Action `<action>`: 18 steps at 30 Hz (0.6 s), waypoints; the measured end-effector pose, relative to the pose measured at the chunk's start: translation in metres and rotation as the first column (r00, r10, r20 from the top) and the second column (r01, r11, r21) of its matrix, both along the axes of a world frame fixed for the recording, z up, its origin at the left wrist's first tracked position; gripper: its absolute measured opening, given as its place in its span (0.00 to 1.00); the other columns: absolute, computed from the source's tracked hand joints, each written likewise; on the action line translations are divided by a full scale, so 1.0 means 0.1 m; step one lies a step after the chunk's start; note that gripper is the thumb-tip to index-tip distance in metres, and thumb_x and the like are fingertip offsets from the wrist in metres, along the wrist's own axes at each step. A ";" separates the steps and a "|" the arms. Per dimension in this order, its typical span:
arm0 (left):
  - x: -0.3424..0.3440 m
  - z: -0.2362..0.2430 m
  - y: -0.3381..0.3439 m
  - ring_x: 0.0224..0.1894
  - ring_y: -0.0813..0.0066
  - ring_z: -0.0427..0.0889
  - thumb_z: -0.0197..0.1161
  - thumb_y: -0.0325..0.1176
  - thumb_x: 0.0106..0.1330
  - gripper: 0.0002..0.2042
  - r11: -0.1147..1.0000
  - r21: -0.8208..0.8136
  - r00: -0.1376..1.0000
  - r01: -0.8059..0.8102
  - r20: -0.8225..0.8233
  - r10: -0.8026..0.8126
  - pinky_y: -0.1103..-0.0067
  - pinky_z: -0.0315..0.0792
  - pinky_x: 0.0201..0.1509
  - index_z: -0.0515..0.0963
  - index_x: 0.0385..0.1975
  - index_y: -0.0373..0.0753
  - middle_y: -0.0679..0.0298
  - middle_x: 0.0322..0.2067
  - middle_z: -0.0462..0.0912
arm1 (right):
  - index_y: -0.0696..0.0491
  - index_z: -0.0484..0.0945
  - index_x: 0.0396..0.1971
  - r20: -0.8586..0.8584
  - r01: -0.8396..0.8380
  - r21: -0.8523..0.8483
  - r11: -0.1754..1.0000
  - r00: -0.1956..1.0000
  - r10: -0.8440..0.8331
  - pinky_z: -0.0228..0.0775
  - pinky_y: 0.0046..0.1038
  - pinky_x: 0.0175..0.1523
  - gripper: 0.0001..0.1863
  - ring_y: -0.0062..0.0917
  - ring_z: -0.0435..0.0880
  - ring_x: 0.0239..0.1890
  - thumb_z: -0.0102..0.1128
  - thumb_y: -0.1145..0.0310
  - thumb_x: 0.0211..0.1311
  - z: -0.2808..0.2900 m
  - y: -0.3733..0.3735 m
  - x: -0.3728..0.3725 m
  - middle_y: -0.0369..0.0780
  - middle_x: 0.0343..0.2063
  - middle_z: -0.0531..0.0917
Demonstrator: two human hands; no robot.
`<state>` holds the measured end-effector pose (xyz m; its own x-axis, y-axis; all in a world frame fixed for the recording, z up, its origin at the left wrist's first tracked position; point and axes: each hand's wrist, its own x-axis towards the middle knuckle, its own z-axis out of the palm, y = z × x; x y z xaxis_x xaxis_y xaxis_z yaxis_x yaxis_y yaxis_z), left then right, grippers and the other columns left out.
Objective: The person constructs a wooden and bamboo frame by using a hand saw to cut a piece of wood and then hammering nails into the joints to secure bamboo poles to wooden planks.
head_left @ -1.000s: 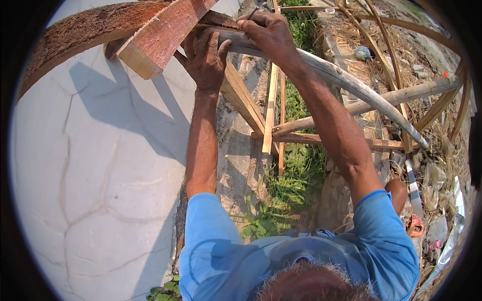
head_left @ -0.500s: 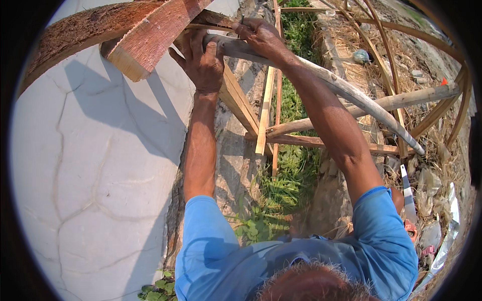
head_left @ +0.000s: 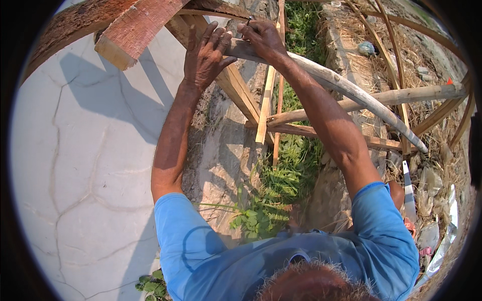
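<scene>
My left hand has its fingers stretched out and rests against the upper part of a light wooden post, beside the end of a grey round pole. My right hand lies at the upper end of that pole, its fingers closed on a small thin dark piece like a nail. This piece stands at the edge of a dark wooden strip running along the top. Just left of my left hand, a thick reddish sawn beam crosses a rough curved plank.
Pale cracked concrete spreads on the left. A second round pole and narrow slats cross a grassy strip. At the right, a handsaw and a shiny silver strip lie among dry straw, near bent wooden strips.
My left hand has come off its hold near the pole's end and now lies spread on the wood. My right hand stays at the pole. The view has shifted slightly.
</scene>
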<state>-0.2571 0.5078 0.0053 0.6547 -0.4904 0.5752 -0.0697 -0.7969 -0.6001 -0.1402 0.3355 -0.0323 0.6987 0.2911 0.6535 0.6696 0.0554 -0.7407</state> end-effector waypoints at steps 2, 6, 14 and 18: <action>0.07 0.15 0.09 0.67 0.69 0.71 0.71 0.54 0.58 0.31 0.984 0.177 0.996 0.000 -0.087 0.016 0.58 0.42 0.82 0.75 0.60 0.47 0.68 0.57 0.79 | 0.58 0.82 0.28 -0.022 -0.077 0.069 0.995 0.997 0.079 0.74 0.23 0.33 0.20 0.14 0.80 0.28 0.64 0.55 0.70 0.03 0.04 -0.01 0.36 0.24 0.83; 0.09 0.42 -0.02 0.57 0.60 0.80 0.74 0.45 0.56 0.29 0.980 0.169 0.935 -0.107 -0.317 0.157 0.65 0.75 0.62 0.75 0.58 0.44 0.63 0.52 0.81 | 0.57 0.83 0.33 -0.139 -0.233 0.257 0.938 0.952 0.274 0.78 0.20 0.36 0.14 0.13 0.84 0.33 0.67 0.59 0.68 0.05 -0.03 -0.05 0.35 0.28 0.86; 0.08 0.54 -0.21 0.49 0.54 0.83 0.74 0.40 0.57 0.25 0.981 0.036 0.877 -0.192 -0.443 0.188 0.64 0.79 0.54 0.76 0.53 0.42 0.57 0.43 0.84 | 0.53 0.86 0.37 -0.139 -0.182 0.109 0.977 0.971 0.196 0.76 0.27 0.37 0.14 0.16 0.82 0.30 0.66 0.57 0.64 -0.04 0.06 -0.02 0.34 0.27 0.86; 0.08 0.50 -0.14 0.48 0.54 0.83 0.72 0.40 0.59 0.22 0.990 0.026 0.903 -0.136 -0.408 0.135 0.64 0.78 0.55 0.77 0.53 0.42 0.56 0.43 0.84 | 0.52 0.86 0.38 -0.090 -0.122 0.094 0.988 0.987 0.131 0.76 0.28 0.37 0.14 0.16 0.82 0.30 0.66 0.56 0.64 -0.03 0.12 -0.03 0.35 0.27 0.86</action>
<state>-0.2487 0.4941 0.0554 0.8925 -0.3789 0.2447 -0.1992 -0.8179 -0.5398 -0.1428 0.3473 -0.0355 0.7202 0.3256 0.6126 0.5797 0.2026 -0.7892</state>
